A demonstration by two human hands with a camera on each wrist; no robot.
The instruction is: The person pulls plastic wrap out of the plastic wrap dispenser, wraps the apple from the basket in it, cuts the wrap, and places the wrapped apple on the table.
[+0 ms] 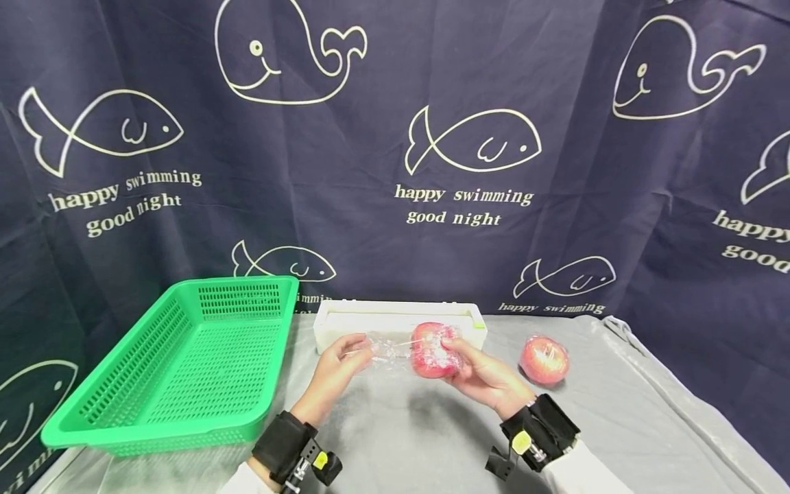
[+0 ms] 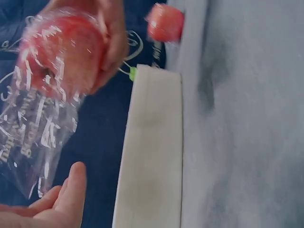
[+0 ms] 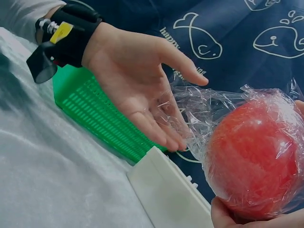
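My right hand (image 1: 484,377) grips a red apple (image 1: 428,350) wrapped in clear plastic film, its thumb on the near side. A loose tail of the film (image 2: 38,137) stretches from the apple toward my left hand (image 1: 336,374). In the right wrist view, the left hand (image 3: 137,80) has its fingers extended and thumb apart, the film's end lying against the fingers. Both hands are raised above the table, in front of a long white box (image 1: 345,326). A second wrapped apple (image 1: 544,360) rests on the table to the right of the right hand.
A green perforated plastic basket (image 1: 280,343) stands at the left of the grey-covered table (image 1: 407,439). Behind everything hangs a dark blue curtain (image 1: 370,171) with white fish and whale drawings. The white box carries a small green piece (image 1: 479,325) at its right end.
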